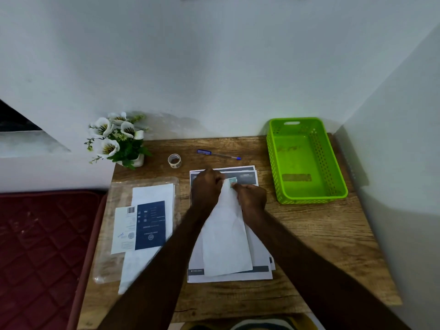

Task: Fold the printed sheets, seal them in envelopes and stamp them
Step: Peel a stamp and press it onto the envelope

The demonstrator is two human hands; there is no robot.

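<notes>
As both forearms reach out over a wooden table (pixel 309 246), a person's left hand (pixel 206 188) and right hand (pixel 252 196) meet at the far end of a white envelope (pixel 226 239), which lies lengthwise on a stack of printed sheets (pixel 259 256) and runs back from the hands toward the person; the left hand's fingers are curled over the envelope's far left corner, gripping it; the right hand's fingertips pinch a small greenish stamp (pixel 232 181) against the envelope's far right corner, just between the two hands; left of the sheets lies a clear plastic packet (pixel 112 234) holding white envelopes and a dark blue label; beyond the sheets, a roll of tape (pixel 174 160) and a blue pen (pixel 217 154) rest apart from each other; right of the sheets stands a green perforated basket (pixel 307 198); a pot of white flowers (pixel 119 139) sits beyond the sheets at the table's far left corner.
</notes>
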